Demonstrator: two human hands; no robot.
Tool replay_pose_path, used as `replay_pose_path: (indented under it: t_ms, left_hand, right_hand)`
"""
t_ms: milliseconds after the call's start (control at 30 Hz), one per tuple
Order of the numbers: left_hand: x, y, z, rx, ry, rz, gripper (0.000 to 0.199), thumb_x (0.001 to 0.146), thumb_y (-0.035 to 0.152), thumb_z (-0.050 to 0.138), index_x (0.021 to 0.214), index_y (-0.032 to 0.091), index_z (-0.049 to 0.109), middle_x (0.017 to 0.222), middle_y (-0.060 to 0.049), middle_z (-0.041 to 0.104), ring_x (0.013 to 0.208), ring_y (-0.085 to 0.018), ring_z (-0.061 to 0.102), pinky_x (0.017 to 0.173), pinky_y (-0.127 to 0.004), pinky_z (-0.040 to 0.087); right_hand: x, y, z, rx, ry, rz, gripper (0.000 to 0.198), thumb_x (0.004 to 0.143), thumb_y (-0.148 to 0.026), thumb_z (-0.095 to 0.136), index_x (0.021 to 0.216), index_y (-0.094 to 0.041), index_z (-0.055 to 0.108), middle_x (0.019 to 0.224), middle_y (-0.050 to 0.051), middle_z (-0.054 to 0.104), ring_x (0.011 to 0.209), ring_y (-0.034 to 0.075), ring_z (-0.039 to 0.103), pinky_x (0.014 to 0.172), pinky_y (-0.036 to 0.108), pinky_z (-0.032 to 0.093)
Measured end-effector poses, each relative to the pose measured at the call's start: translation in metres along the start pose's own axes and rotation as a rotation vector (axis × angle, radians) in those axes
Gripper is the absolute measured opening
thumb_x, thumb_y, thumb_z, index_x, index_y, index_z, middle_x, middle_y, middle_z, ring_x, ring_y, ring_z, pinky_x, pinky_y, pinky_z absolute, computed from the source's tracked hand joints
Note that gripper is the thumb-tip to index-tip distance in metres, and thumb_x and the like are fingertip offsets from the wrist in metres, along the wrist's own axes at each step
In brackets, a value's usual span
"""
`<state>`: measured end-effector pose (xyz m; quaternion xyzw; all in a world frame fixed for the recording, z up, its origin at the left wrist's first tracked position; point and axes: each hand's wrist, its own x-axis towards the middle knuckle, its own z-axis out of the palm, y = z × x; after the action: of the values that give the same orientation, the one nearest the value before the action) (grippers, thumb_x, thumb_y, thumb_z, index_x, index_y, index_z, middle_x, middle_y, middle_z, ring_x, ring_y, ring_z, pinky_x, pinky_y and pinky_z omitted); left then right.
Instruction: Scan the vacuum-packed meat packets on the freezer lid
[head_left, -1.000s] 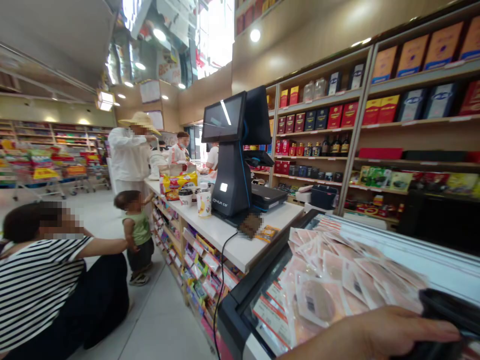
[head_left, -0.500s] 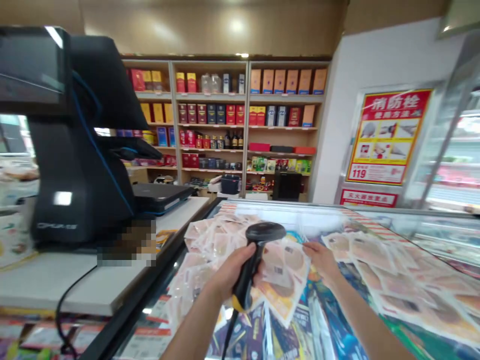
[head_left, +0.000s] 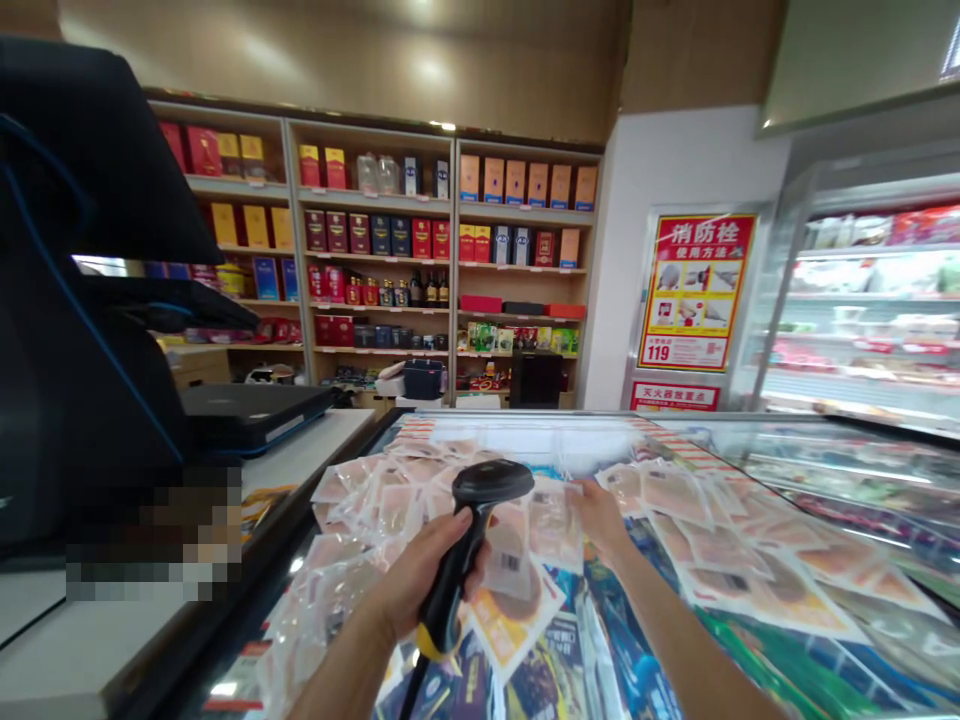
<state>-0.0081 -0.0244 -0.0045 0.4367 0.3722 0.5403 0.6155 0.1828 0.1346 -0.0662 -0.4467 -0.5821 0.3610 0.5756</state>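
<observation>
Scanner held over packet, lower centre of frame.

Left hand (head_left: 424, 590) wrapped firmly round the grip of a black barcode scanner (head_left: 469, 545); long axis runs from the yellow-tipped base at lower centre up and slightly right to the head, which points right, toward the packet. Right hand (head_left: 600, 515) pinches the right edge of a sealed meat packet (head_left: 525, 560), lifted just beside the scanner head, barcode label toward it. The packet lies between the hands, touching the right. More packets (head_left: 720, 520) spread across the glass freezer lid (head_left: 540, 440). Checkout terminal (head_left: 82, 330) at left; stocked shelves (head_left: 375, 260) behind.
</observation>
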Motion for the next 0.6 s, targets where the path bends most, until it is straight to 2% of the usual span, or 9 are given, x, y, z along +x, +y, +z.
replay_pose_path:
  t_ms: [100,233,467,600]
  left_hand:
    - [-0.003,0.000,0.008,0.063,0.014,0.024,0.032,0.073,0.040,0.047,0.089,0.013,0.051,0.056,0.000,0.053,0.042,-0.007,0.046,0.041,-0.018,0.029]
    - [-0.003,-0.008,0.018,0.125,0.022,0.017,0.031,0.070,0.039,0.050,0.086,0.013,0.050,0.054,0.001,0.052,0.041,-0.007,0.045,0.041,-0.018,0.029]
    - [0.003,-0.019,0.023,0.175,-0.041,0.049,0.026,0.069,0.040,0.052,0.071,0.015,0.047,0.053,0.002,0.049,0.040,-0.005,0.041,0.041,-0.018,0.026]
    - [0.002,-0.018,0.023,0.211,-0.059,0.064,0.026,0.070,0.040,0.051,0.069,0.015,0.047,0.053,0.002,0.048,0.040,-0.005,0.040,0.042,-0.019,0.026]
  right_hand:
    - [0.013,-0.010,-0.016,0.051,0.064,-0.029,0.025,0.060,-0.037,0.051,0.071,-0.016,0.059,0.060,0.002,0.062,0.057,0.016,0.054,0.050,0.024,0.040]
    - [0.020,-0.015,-0.028,-0.015,0.165,-0.057,0.031,0.062,-0.043,0.050,0.069,-0.015,0.058,0.057,0.002,0.059,0.058,0.016,0.052,0.050,0.023,0.039]
    - [0.015,-0.015,-0.021,-0.044,0.153,-0.064,0.031,0.064,-0.043,0.047,0.069,-0.014,0.058,0.058,0.002,0.058,0.060,0.015,0.050,0.051,0.022,0.037]
    - [0.017,-0.010,-0.021,-0.014,0.157,0.012,0.032,0.062,-0.044,0.047,0.068,-0.014,0.057,0.056,0.002,0.056,0.058,0.015,0.049,0.049,0.022,0.036]
